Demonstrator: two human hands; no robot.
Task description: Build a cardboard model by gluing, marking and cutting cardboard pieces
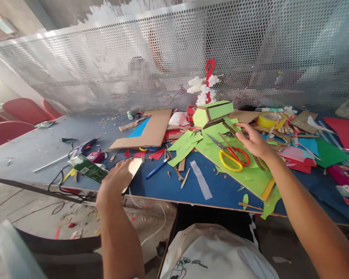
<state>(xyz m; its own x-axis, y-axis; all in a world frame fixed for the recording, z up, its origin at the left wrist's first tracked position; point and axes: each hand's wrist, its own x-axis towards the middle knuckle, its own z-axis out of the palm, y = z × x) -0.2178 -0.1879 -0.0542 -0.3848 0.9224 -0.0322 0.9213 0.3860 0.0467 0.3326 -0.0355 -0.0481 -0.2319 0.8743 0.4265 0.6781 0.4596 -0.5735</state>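
My left hand (pixel 115 184) is at the table's near edge, its fingers wrapped round a flat phone-like device (pixel 133 167) with a bright face. My right hand (pixel 254 142) hovers with fingers spread over a green paper sheet (pixel 250 176) and holds nothing. Just left of that hand lie scissors (pixel 231 157) with yellow and red handles, blades pointing up-left. Beyond them stands a green-covered cardboard box model (pixel 212 112), and behind it a white foam figure with a red loop (pixel 206 87).
The blue table (pixel 163 186) is strewn with cardboard (pixel 151 130), green strips (pixel 184 145), red and coloured paper (pixel 322 151), a yellow tape roll (pixel 268 119), a blue pen (pixel 157 168) and a green box (pixel 87 167) with black cables. A perforated metal screen (pixel 250 46) backs it. Red chairs (pixel 23 112) stand left.
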